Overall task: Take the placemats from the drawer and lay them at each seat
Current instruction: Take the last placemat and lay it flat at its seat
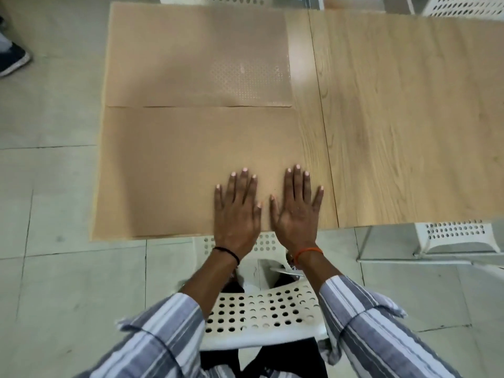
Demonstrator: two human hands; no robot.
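Observation:
Two tan placemats lie flat on the left half of a light wooden table (pixel 409 118). The near placemat (pixel 163 173) covers the seat side in front of me, and the far placemat (pixel 191 55) lies beyond it, their long edges meeting. My left hand (pixel 237 211) and my right hand (pixel 296 208) rest palm down, fingers spread, on the near mat's right end close to the table's front edge. Neither hand holds anything. The little finger of my right hand reaches past the mat onto bare wood.
A white perforated chair (pixel 259 315) stands between me and the table. Another white chair (pixel 458 236) sits at the right under the table edge, and chair backs (pixel 463 6) show at the far side. Grey floor tiles and someone's dark shoe (pixel 12 62) are at the left.

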